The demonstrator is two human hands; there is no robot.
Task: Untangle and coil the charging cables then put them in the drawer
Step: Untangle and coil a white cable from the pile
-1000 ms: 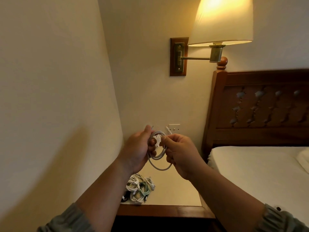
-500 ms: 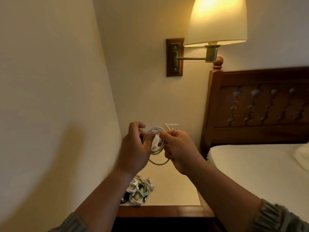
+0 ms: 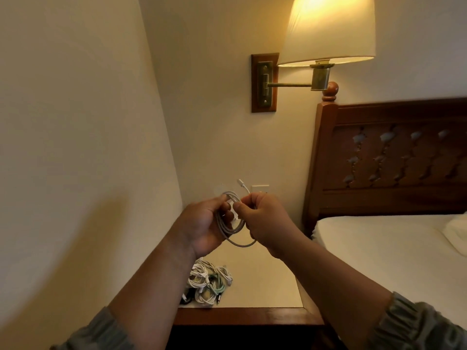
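Coiling | left hand (image 3: 202,223) grips white cable coil (image 3: 231,227) above nightstand (image 3: 265,286) | right hand (image 3: 265,218) pinches free end, connector up | tangled cables (image 3: 207,284) below, nearer left hand.

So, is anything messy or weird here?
Yes. The pile of cables on the left front part of the nightstand is a tangled heap of white and green strands. The cable held by the left hand and right hand looks neatly looped.
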